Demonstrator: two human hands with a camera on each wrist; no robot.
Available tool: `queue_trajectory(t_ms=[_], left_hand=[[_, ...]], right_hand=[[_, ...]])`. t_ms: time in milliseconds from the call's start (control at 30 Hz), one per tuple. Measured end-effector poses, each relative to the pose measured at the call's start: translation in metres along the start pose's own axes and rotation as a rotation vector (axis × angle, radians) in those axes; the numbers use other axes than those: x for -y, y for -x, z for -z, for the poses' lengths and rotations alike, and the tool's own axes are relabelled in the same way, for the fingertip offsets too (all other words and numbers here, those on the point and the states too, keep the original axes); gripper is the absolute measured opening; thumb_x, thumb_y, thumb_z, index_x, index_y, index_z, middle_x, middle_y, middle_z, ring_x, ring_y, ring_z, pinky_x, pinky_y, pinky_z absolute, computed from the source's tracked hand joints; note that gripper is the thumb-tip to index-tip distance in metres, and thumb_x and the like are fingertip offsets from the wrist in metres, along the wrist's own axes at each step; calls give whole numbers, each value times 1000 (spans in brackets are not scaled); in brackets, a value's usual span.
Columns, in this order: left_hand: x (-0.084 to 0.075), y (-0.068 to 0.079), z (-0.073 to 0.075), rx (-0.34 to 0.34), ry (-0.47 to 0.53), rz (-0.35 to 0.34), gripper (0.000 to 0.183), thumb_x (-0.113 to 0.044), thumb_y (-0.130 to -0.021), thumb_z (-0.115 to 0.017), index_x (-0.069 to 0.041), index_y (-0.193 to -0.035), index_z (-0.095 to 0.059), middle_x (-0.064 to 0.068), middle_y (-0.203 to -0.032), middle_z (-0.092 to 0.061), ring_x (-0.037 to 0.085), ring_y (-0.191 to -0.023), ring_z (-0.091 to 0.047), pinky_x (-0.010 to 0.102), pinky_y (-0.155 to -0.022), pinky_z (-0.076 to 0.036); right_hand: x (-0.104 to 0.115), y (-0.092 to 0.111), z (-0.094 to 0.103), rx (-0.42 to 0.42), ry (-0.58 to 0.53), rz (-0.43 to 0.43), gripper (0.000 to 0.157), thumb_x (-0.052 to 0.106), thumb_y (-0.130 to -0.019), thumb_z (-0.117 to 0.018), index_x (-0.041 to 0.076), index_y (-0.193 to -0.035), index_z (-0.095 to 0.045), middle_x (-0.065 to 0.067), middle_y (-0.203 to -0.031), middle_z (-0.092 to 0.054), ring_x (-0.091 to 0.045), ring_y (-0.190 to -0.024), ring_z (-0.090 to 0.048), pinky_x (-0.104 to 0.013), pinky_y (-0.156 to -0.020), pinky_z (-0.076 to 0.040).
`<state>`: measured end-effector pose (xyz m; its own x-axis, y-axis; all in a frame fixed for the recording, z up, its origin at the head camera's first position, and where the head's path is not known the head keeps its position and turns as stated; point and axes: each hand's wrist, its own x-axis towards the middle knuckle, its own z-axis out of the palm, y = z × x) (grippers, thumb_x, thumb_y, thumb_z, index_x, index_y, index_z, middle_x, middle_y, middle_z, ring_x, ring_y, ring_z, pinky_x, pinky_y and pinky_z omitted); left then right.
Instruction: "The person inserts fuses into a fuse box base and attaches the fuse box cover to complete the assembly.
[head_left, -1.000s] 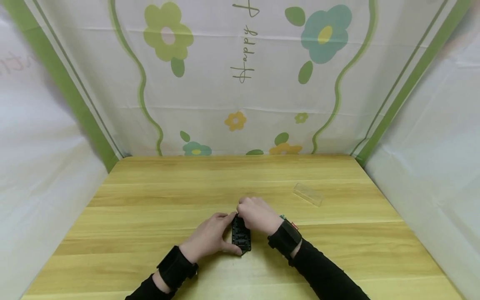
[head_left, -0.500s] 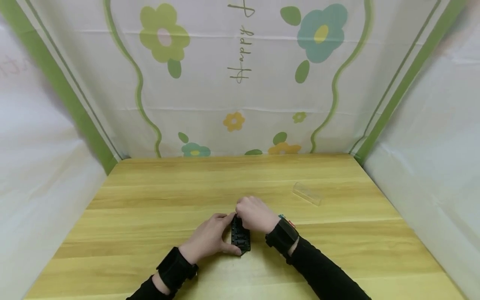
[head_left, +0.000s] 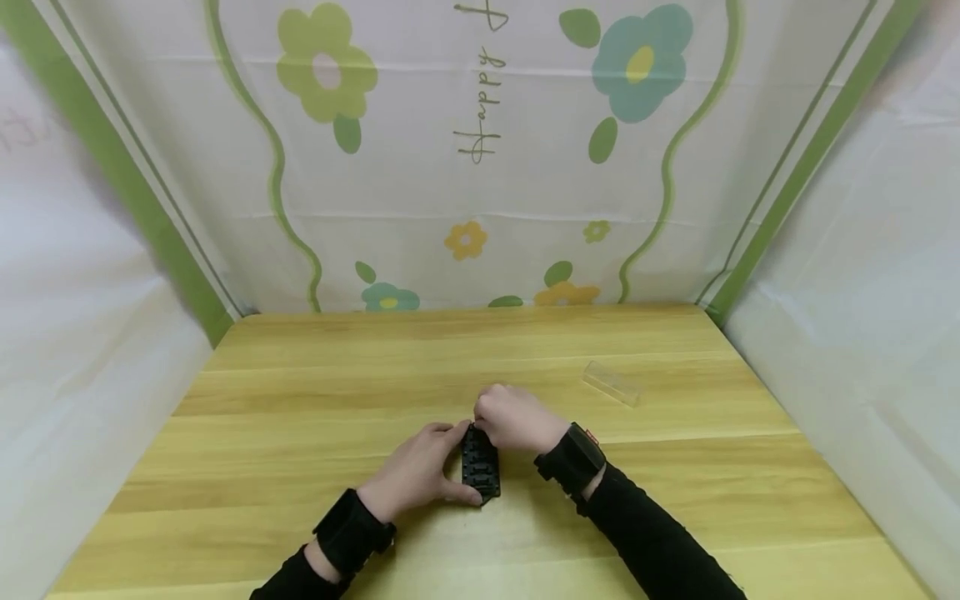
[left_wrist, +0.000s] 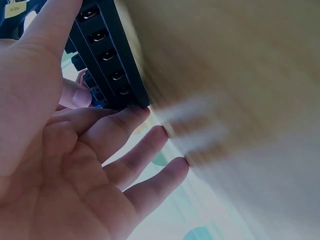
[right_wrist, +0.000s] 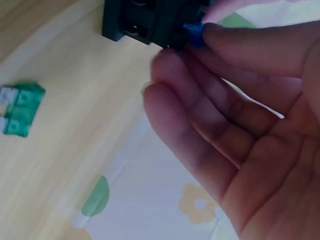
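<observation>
A black fuse block (head_left: 481, 465) lies lengthwise on the wooden table, pointing away from me. My left hand (head_left: 415, 475) grips it, thumb at its near end and index finger at its far end. In the left wrist view, a row of metal terminals shows along the side of the block (left_wrist: 107, 56). My right hand (head_left: 517, 419) is at the block's far end. In the right wrist view, its thumb and finger pinch a small blue fuse (right_wrist: 195, 35) against the block. The pinching fingertips are hidden in the head view.
A clear plastic cover (head_left: 612, 384) lies on the table (head_left: 360, 350), beyond my right hand. Green translucent pieces (right_wrist: 22, 107), apparently fuses, lie on the table in the right wrist view. A white flowered cloth (head_left: 405, 183) hangs behind the table.
My right hand stays at the block's far end, with its wrist shifted slightly. The green pieces beside that wrist are now hidden in the head view. The left hand and block hold still.
</observation>
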<state>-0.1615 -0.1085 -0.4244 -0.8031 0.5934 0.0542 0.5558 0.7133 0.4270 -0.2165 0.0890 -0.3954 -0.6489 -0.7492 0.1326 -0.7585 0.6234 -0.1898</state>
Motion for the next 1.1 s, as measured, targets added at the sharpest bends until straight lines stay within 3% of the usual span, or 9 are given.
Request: queue_trajectory(t_ms=[200,367,500,700,900,1100], left_hand=[[0,0,-1,0,-3,-2,105,-66,-68,-71,-6,-147,-36,17,-130,-51,28,-120,-48,39,-94,-41],[-1,0,-3,13,-5,-2,104,-67,-68,-70,-9,-148,-36,16,-130,-52,27,-120,-48,38,-93,-42],[0,0,-3,7,-2,-11,103,-66,-69,-70,-8,-148,-35,16,-131,-51,27,-120,-48,38,-92,-42],[4,1,-1,-9,-2,-2,104,-65,-69,-71,-6,-147,-36,18,-130,-51,29,-120,-48,39,-91,-43],[6,0,-1,-10,-3,-8,102,-65,-70,-71,-7,-146,-37,17,-127,-53,28,-117,-50,38,-91,-43],[2,0,1,8,-8,-7,103,-67,-69,-70,-9,-147,-36,15,-129,-52,27,-119,-49,37,-92,-43]], right_hand=[[3,0,-2,-23,70,5,19,12,-91,-61,17,-73,-63,7,-68,-48,-5,-56,-44,-17,-51,-36],[4,2,-7,-22,169,55,9,13,-90,-65,15,-81,-68,6,-72,-49,-4,-60,-46,-14,-53,-36],[4,-1,-10,-32,208,92,10,8,-87,-66,15,-80,-68,6,-69,-47,-5,-57,-43,-15,-51,-32],[1,-9,-7,2,199,138,10,8,-89,-64,14,-83,-70,5,-72,-51,-6,-60,-48,-15,-53,-36],[0,-12,2,85,105,91,13,13,-90,-65,14,-78,-67,6,-75,-53,-5,-62,-50,-15,-56,-39],[5,-9,5,68,199,81,18,10,-87,-66,18,-72,-61,7,-69,-48,-5,-55,-41,-18,-51,-33]])
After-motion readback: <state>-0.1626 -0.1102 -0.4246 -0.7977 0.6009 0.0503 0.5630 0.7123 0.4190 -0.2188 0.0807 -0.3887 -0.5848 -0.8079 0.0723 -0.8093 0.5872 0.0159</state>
